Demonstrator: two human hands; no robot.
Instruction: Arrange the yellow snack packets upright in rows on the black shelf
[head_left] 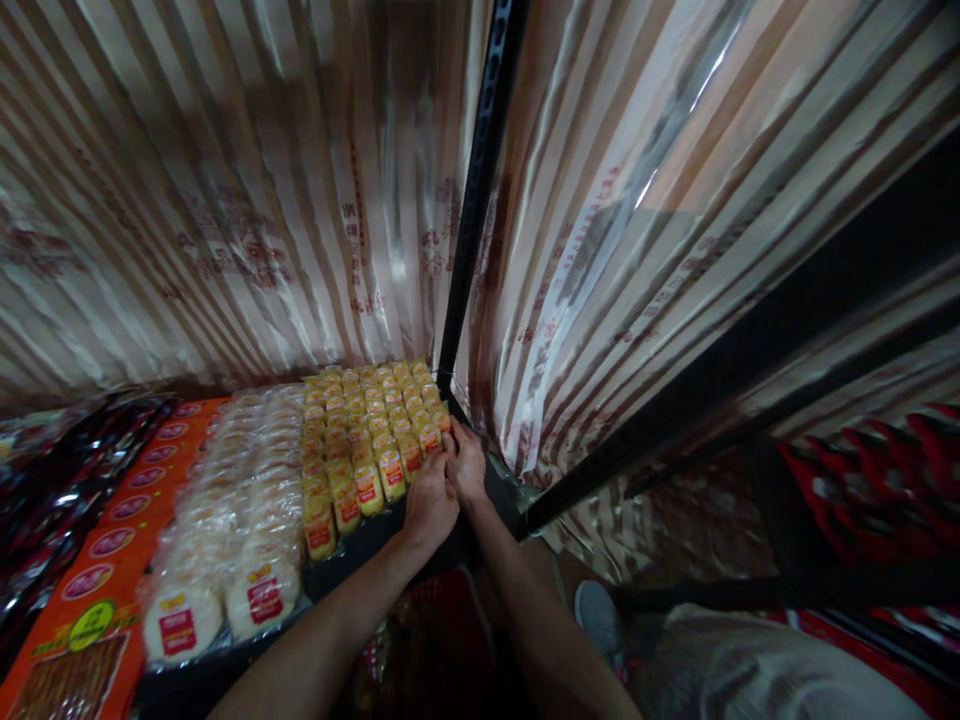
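Observation:
Rows of small yellow-wrapped snack packets (365, 485) with red labels stand upright, close together, on a dark shelf. My left hand (433, 507) is closed in front of the right-hand end of these rows, its fingertips against the packets there. What lies inside its fingers is hidden. Just to the right, my right hand (468, 463) has its fingers bent round the outermost yellow packet (444, 419). The two hands touch each other, and my left hand partly covers the fingers of the right.
Clear-wrapped white round cakes (262, 598) fill two rows left of the packets, beside an orange display strip (112, 540) and dark shiny packages (52, 500). A black upright post (480, 180) stands behind my hands. Striped sheeting (285, 200) hangs behind; red packages (885, 480) sit at right.

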